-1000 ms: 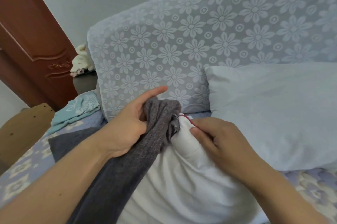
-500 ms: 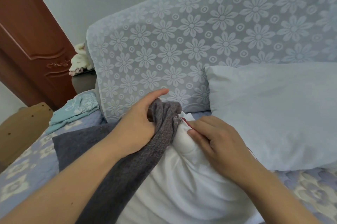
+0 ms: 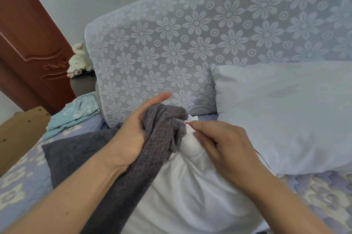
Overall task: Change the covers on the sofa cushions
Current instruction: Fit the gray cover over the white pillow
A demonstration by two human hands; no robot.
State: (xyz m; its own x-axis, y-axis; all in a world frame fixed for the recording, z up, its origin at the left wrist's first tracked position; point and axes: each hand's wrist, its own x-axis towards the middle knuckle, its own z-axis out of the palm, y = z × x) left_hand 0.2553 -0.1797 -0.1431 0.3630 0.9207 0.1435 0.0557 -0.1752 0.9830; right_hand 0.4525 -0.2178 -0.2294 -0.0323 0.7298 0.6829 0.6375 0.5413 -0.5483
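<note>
Seemingly both hands [image 3: 133,138] grip cover [image 3: 158,138]

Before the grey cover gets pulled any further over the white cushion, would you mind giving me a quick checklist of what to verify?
1. Left hand grips the bunched grey knit cover: ok.
2. Right hand pinches the white cushion insert at its corner: ok.
3. Insert corner seated inside the cover: not ok, the corner pokes out beside the bunched edge.
4. Cover opening spread wide: not ok, it is gathered tight.
5. Zipper state: cannot tell.
6. Pale blue pillow is out of the way: ok, it lies to the right, behind the right hand.
</note>
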